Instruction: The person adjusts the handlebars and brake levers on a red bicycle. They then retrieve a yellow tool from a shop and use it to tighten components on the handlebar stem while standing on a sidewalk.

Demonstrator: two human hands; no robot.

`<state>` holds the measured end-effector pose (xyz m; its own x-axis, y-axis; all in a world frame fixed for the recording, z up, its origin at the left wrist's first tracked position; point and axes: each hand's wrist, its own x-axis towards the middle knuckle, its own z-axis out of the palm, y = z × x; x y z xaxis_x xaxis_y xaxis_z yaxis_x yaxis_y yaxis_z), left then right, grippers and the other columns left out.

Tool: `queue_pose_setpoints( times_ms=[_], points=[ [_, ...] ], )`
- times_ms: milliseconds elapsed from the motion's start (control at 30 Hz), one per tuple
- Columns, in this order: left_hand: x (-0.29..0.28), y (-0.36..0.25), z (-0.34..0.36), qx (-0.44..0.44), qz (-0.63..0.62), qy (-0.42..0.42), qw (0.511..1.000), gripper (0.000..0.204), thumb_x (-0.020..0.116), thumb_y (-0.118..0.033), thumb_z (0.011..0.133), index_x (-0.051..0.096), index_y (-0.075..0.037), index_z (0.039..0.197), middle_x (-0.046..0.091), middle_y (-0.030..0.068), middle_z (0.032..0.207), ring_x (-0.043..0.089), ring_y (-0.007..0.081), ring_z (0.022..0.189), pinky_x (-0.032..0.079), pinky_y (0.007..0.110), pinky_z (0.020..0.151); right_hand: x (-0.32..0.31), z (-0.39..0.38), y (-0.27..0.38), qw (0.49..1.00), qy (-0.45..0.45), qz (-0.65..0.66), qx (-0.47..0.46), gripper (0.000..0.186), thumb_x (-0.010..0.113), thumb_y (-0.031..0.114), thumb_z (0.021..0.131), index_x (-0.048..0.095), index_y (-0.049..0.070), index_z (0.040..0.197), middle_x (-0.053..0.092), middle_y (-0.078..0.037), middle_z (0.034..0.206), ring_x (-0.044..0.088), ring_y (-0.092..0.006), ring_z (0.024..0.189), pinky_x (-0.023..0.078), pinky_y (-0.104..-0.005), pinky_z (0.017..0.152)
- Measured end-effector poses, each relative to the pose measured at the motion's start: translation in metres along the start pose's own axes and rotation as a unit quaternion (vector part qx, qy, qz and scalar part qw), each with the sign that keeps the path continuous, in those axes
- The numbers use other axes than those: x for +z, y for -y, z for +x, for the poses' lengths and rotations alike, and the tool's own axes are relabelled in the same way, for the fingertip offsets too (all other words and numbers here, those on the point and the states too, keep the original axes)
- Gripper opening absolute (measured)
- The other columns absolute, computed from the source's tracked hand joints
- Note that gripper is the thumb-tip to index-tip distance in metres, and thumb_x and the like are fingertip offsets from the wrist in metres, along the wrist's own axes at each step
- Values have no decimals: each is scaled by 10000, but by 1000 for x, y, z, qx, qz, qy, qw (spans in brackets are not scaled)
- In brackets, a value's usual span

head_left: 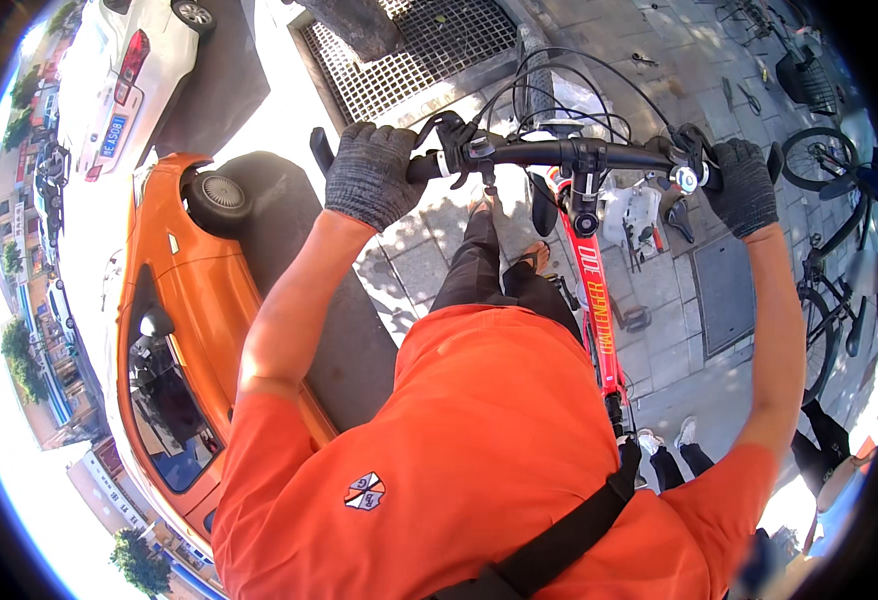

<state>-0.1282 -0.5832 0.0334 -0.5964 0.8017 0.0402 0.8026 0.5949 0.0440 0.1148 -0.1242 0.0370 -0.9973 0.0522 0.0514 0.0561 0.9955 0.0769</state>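
A red bicycle [587, 270] with a black handlebar [544, 152] stands along my right side. My left hand [371, 178], in a dark grey knit glove, wraps round the left grip, with the brake lever beside it. At the other end my right hand [744, 187], gloved the same way, closes round the right grip. A small round silver bell [685, 179] sits just inside that hand. Black cables [559, 75] loop forward from the bar, over the paving. The grips themselves are mostly hidden under my gloves.
To the left are an orange car [194, 300] and a white car [124, 85]. A metal tree grate [439, 50] lies ahead. Tools [639, 245] and a bicycle saddle [679, 218] rest on the paving at right. Another bicycle [827, 280] and other people's legs [674, 460] are further right.
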Motion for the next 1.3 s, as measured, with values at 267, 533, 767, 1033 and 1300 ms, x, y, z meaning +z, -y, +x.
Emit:
queue_pose_setpoints(
  times_ms=[267, 533, 767, 1033, 1300],
  points=[
    [-4, -15, -4, -4, 24, -142, 990, 541, 795, -240, 711, 652, -66, 1203, 644, 185, 1200, 569, 393, 1266, 393, 565, 1111, 6, 7, -1, 993, -118, 14, -14, 675, 755, 77, 711, 570, 59, 1360, 566, -200, 1336, 514, -396, 1288, 389, -503, 1127],
    [15, -2, -8, 11, -41, -115, 992, 275, 759, -165, 702, 681, -92, 955, 640, 121, 829, 637, 344, 831, 473, 507, 883, 16, 1, -9, 993, -107, 37, -35, 373, 736, 59, 710, 627, 62, 1067, 626, -169, 1032, 593, -389, 1003, 460, -487, 923],
    [8, -6, -3, 1, -54, -114, 992, 279, 762, -151, 688, 683, -96, 950, 642, 105, 841, 629, 342, 840, 469, 497, 826, 20, -1, -11, 992, -115, 41, -37, 432, 742, 67, 747, 626, 54, 1163, 638, -162, 1131, 599, -368, 1085, 453, -490, 978],
    [-3, -22, -3, -35, 11, -112, 993, 803, 802, -172, 698, 530, -58, 1445, 583, 178, 1364, 479, 393, 1384, 365, 554, 1153, 6, 7, -6, 994, -100, 34, -21, 864, 814, 134, 644, 510, 47, 1448, 528, -184, 1434, 487, -382, 1360, 360, -499, 1184],
    [12, -14, -9, -23, -17, -63, 998, 247, 704, -124, 828, 636, -98, 1064, 637, 120, 940, 614, 344, 890, 473, 491, 863, 12, 1, -18, 995, -76, 41, -49, 505, 753, 148, 712, 633, 12, 1183, 637, -189, 1076, 611, -377, 1064, 471, -513, 977]
  ],
)
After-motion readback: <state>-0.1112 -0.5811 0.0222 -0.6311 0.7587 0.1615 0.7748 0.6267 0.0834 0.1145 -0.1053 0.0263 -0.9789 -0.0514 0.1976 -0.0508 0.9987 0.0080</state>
